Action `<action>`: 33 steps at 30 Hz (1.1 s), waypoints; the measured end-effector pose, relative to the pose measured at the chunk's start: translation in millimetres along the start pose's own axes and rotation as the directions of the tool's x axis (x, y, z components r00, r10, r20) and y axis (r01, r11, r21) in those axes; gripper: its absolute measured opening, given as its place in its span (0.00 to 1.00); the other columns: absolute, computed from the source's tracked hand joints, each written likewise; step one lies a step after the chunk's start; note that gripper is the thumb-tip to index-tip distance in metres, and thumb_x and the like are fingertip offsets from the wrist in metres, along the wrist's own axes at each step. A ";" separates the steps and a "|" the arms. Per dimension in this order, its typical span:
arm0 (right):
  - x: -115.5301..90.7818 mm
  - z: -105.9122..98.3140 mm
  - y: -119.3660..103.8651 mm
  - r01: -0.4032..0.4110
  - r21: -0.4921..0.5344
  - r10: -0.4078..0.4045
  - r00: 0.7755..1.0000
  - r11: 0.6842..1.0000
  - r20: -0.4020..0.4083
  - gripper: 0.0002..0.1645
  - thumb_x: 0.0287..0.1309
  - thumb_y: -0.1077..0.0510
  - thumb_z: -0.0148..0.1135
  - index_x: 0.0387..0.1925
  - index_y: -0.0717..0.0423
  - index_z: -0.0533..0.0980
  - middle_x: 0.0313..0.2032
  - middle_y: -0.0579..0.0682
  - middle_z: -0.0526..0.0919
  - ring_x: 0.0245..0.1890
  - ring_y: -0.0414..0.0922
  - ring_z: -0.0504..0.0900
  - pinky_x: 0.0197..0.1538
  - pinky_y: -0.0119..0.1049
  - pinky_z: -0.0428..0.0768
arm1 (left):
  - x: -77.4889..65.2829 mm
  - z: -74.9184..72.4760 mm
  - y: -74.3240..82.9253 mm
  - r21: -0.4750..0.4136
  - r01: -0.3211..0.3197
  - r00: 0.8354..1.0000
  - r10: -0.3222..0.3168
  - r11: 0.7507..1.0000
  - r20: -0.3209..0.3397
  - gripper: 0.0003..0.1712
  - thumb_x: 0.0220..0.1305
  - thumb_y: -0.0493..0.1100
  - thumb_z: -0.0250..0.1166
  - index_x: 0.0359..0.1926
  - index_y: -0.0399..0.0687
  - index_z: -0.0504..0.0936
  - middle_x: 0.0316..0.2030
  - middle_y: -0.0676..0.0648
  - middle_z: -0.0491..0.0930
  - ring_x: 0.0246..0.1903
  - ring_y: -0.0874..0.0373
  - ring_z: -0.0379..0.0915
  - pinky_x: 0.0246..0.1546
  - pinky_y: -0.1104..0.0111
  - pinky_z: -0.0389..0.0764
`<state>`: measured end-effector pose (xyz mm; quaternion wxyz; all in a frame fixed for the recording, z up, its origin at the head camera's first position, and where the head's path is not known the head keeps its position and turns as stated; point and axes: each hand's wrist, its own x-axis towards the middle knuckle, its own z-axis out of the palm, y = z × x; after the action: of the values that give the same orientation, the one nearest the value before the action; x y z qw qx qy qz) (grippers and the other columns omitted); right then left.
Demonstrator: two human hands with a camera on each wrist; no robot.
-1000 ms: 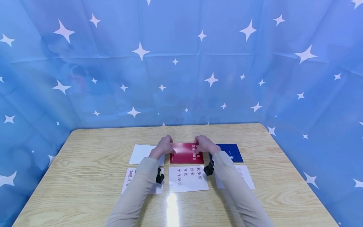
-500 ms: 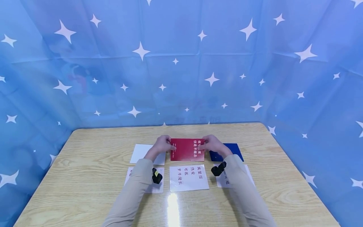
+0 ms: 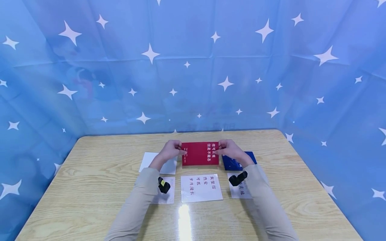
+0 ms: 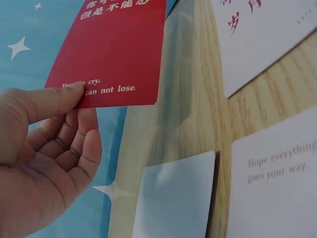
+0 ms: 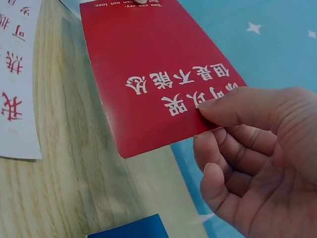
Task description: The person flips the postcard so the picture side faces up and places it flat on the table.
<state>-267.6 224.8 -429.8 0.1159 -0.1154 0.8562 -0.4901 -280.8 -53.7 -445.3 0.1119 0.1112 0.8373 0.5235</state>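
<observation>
A red postcard (image 3: 197, 154) with white Chinese characters and small English print is held up between both hands, its face toward the head camera. My left hand (image 3: 170, 150) pinches its left edge, thumb on the front and curled fingers behind, as the left wrist view shows. At the opposite edge, my right hand (image 3: 231, 149) pinches it the same way, its thumb lying over a white character in the right wrist view. The card is raised off the table and tilted. Directly in front of it lies a white card (image 3: 201, 188) with red Chinese lettering.
Flat on the wooden table (image 3: 90, 187) are a blank white card (image 4: 173, 198) behind the left forearm, a dark blue card (image 3: 232, 163) by the right hand, and white printed cards under the left arm (image 3: 169, 197) and right arm (image 3: 236, 192). A blue star-patterned curtain (image 3: 193, 83) hangs behind.
The red postcard has come up off the table and tilted upright, with both hands rising alongside it. Earlier the hands reached over it from behind; its lettering is now less covered.
</observation>
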 end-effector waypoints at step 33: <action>-21.0 2.7 1.6 0.057 -0.079 -0.053 0.997 0.995 0.048 0.12 0.52 0.69 0.64 0.40 0.70 0.79 0.41 0.63 0.79 0.34 0.47 0.78 0.40 0.38 0.77 | -7.3 14.0 -13.0 0.059 -0.122 0.992 0.122 0.991 0.001 0.09 0.52 0.29 0.67 0.38 0.35 0.83 0.34 0.44 0.81 0.33 0.56 0.76 0.35 0.67 0.79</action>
<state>-247.0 229.9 -430.7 0.1173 -0.1547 0.8687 -0.4557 -270.5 -49.5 -462.5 0.0751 0.1649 0.8442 0.5044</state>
